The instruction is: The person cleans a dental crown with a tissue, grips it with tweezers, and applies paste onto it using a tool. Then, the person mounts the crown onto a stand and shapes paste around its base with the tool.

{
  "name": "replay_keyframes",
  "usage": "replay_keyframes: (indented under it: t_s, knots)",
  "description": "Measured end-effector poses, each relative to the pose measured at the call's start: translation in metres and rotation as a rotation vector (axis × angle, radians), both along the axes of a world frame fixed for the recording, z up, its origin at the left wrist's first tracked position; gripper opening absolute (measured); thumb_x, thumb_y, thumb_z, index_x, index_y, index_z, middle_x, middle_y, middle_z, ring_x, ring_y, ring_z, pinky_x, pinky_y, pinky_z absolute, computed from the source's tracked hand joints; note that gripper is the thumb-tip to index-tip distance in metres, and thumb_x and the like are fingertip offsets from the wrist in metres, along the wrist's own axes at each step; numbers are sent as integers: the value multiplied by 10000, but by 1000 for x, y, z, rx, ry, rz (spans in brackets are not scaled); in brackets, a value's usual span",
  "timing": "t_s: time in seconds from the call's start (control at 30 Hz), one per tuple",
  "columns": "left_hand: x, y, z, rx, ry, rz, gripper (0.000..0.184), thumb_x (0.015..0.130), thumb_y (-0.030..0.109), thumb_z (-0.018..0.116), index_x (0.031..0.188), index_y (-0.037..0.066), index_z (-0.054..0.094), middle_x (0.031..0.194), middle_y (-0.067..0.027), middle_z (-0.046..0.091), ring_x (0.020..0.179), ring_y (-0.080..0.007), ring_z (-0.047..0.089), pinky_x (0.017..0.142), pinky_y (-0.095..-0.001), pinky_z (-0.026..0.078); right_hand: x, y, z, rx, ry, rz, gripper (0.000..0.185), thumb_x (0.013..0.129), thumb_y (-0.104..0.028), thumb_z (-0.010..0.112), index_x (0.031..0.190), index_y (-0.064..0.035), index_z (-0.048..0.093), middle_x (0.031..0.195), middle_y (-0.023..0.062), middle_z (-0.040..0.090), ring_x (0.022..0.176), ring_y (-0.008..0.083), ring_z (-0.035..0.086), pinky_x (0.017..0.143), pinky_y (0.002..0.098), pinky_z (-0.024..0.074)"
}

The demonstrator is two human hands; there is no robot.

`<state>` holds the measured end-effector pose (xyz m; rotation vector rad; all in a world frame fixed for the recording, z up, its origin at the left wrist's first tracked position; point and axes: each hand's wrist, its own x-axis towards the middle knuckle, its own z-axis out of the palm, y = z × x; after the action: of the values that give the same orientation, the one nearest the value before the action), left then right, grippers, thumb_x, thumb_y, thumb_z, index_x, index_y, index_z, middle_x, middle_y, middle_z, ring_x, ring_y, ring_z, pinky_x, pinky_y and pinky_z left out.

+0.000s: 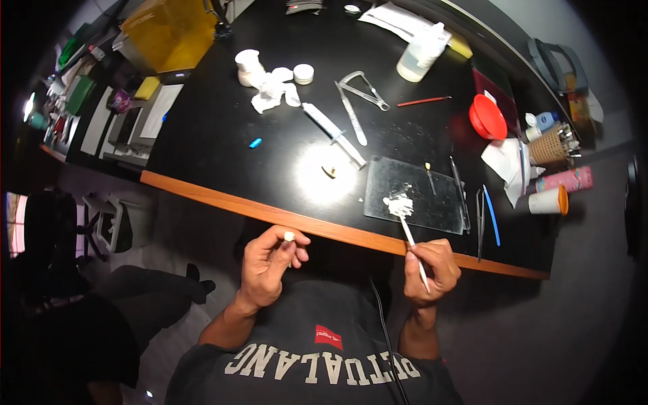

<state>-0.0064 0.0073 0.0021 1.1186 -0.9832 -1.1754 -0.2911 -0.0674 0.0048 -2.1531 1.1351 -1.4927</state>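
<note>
My left hand (pixel 268 265) is in front of the table edge, thumb and fingers pinching a small cream tooth-shaped piece (pixel 289 236). Its underside is hidden by the fingers. With my right hand (pixel 432 270) I grip a slim white mixing spatula (pixel 409 234), slanted down toward the dark glass slab (pixel 432 216). The spatula's tip touches a heap of white paste or powder (pixel 399 204); which one I cannot tell. Farther back on the slab lies a thin pin with a cream tip (pixel 428 167).
A syringe (pixel 331 127), a metal caliper (pixel 364 91) and a blue capsule-like piece (pixel 255 143) lie beyond my hands. A red bowl (pixel 487 117) and a squeeze bottle (pixel 422 54) stand farther back. Right of the slab is a blue stick (pixel 491 216). A cable (pixel 381 317) crosses my shirt.
</note>
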Motion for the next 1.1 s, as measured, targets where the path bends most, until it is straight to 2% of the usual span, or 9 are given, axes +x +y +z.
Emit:
replay_keyframes:
  t_s: [0.13, 0.23, 0.37, 0.4, 0.47, 0.63, 0.73, 0.93, 1.1]
  knots:
    - [-2, 0, -3, 19, -16, -29, 309, 1151, 205, 507, 1141, -44, 690, 899, -82, 688, 777, -87, 604, 730, -232, 492, 0, -1, -1, -11, 54, -13, 178, 741, 74, 763, 893, -17, 757, 829, 87, 755, 708, 243, 656, 674, 338, 524]
    - [-4, 0, -5, 17, 66, -55, 339, 1157, 200, 495, 1241, -51, 707, 906, -50, 685, 796, -72, 589, 746, -225, 493, 2, -3, 0, -21, 54, -10, 184, 738, 74, 765, 897, -19, 759, 829, 88, 754, 704, 243, 649, 681, 340, 522]
    - [-4, 0, -10, 0, 13, -70, 397, 1170, 184, 442, 1414, -41, 659, 939, -24, 658, 795, -71, 538, 757, -220, 472, 3, -3, 3, -44, 86, -12, 182, 736, 66, 764, 899, -14, 758, 818, 89, 743, 707, 259, 633, 702, 359, 505]
    - [-2, 0, -6, -7, 1, -85, 485, 1185, 291, 427, 1433, -79, 619, 968, -45, 671, 834, -70, 540, 781, -216, 443, 3, -3, 3, -51, 89, -2, 177, 740, 64, 760, 900, -12, 757, 813, 92, 737, 710, 265, 625, 707, 363, 500]
    - [3, 1, -5, -10, 66, -82, 496, 1186, 303, 428, 1447, -78, 610, 978, -35, 651, 857, -70, 534, 789, -213, 438, 3, -3, 2, -48, 86, -18, 157, 754, 58, 748, 896, -9, 752, 808, 102, 725, 718, 269, 612, 718, 365, 496]
    - [24, 1, 0, -74, -1, -29, 546, 1182, 363, 430, 1471, -69, 598, 948, -17, 595, 877, -82, 519, 787, -233, 422, 2, -3, 0, -5, 76, 7, 148, 791, 53, 722, 927, -4, 734, 820, 104, 708, 761, 264, 603, 742, 375, 489]
    - [30, 0, -1, -67, 56, -37, 547, 1180, 362, 432, 1468, -72, 599, 948, -17, 587, 872, -84, 502, 792, -239, 408, -2, -3, -1, -4, 100, 37, 132, 814, 47, 716, 937, 1, 730, 832, 103, 712, 767, 259, 603, 739, 365, 485]
    - [36, 2, -3, -72, 260, -90, 536, 1159, 333, 467, 1449, -97, 604, 938, -26, 572, 866, -98, 478, 793, -249, 384, 13, 0, 9, 58, -123, 52, 182, 853, 30, 652, 1018, 33, 729, 853, 127, 718, 824, 250, 609, 762, 361, 496]
    - [48, -11, 43, -153, 195, -199, 543, 1150, 342, 479, 1422, -108, 618, 921, -30, 523, 846, -112, 470, 768, -260, 385, 26, -23, 31, -49, -211, 167, 217, 821, 10, 646, 1023, 37, 722, 859, 147, 723, 820, 249, 604, 777, 362, 496]
